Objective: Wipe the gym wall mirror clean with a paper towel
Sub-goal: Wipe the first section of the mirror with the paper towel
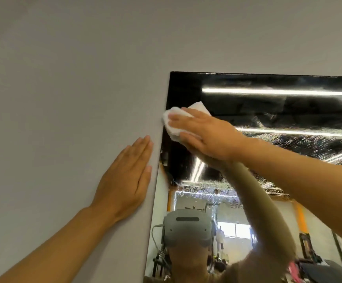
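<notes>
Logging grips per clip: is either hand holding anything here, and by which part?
The right hand presses a folded paper towel flat against the mirror, fingers across its middle. The left hand holds nothing.

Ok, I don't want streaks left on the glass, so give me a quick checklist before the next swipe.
1. Paper towel flat under the right hand: ok.
2. Towel on the mirror, at its left edge: ok.
3. Left hand braced flat on the wall, off the glass: ok.
4. Droplets cleared right of and below the towel: not ok, spray still shows.
5. Towel still dry enough: cannot tell.
</notes>
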Available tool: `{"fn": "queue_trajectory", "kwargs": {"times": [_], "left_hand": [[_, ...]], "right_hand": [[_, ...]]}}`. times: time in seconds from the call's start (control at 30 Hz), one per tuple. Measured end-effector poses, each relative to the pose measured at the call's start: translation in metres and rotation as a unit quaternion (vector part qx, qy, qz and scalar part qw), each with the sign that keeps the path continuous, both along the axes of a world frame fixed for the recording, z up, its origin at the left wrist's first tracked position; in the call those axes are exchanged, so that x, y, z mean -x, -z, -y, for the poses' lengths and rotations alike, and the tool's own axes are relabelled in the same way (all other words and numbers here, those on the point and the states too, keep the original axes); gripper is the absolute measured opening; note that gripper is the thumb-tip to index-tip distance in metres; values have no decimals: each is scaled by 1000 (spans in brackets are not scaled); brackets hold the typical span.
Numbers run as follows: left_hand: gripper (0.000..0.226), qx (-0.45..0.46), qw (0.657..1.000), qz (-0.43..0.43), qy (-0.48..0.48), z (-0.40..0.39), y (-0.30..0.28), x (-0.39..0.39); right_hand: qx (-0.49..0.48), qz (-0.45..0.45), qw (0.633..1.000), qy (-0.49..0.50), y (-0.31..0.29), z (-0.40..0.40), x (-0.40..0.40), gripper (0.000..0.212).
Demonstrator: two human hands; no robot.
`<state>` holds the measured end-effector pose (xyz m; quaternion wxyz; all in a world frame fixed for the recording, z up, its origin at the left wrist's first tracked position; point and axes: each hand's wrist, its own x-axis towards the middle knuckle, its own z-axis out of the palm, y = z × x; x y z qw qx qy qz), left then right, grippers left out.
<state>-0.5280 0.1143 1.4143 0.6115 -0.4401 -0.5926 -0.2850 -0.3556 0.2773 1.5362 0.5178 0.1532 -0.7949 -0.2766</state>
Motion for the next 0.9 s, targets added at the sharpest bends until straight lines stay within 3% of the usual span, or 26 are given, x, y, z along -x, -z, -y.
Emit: {"fn": "queue_trajectory", "kwargs": {"times": [0.1,0.2,0.37,0.5,0.6,0.67,0.77,0.9], "left_hand": [[59,2,1000,3,-2,1,0,1],[59,5,1000,2,-5,1,0,1],[59,7,1000,5,0,1,0,0],[60,5,1000,6,-7,1,0,0],[59,10,1000,8,-3,2,0,-1],[60,12,1000,10,-3,2,0,-1],[61,9,1000,12,-4,2,0,-1],[60,8,1000,12,-2,1,0,-1]], "right_hand": [[97,-72,993,-2,-27,2,5,48],[86,-70,994,-14,3,1,12,48],[-140,44,988,-40,122,-18,0,44],[-181,63,981,-37,119,-32,-4,40],[-152,-37,987,-37,73,-29,-3,38],[-44,-112,992,-39,32,-26,-8,40],[140,-150,978,-23,-11,-23,-12,45],[133,-149,979,-27,35,-25,-5,46]]}}
